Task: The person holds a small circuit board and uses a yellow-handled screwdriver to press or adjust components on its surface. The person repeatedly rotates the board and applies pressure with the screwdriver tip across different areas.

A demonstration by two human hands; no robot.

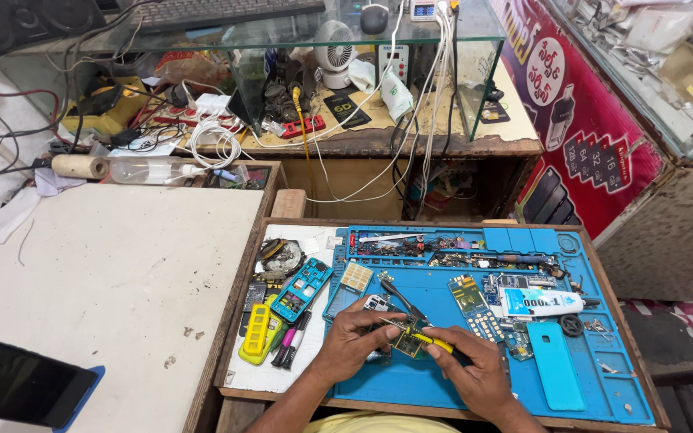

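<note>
A green circuit board (pixel 405 338) lies on the blue mat (pixel 435 385) between both hands. The left hand (pixel 356 337) pinches its edge, fingers curled; the right hand (pixel 472 367) is closed around a yellow-handled screwdriver (pixel 425 338), tip touching the board. Tweezers (pixel 401 297) lie just beyond.

A single head-worn camera looks steeply down and forward from close above the blue repair mat (pixel 459 385). It takes in the cluttered glass-shelved bench (pixel 411 140) farther ahead
</note>
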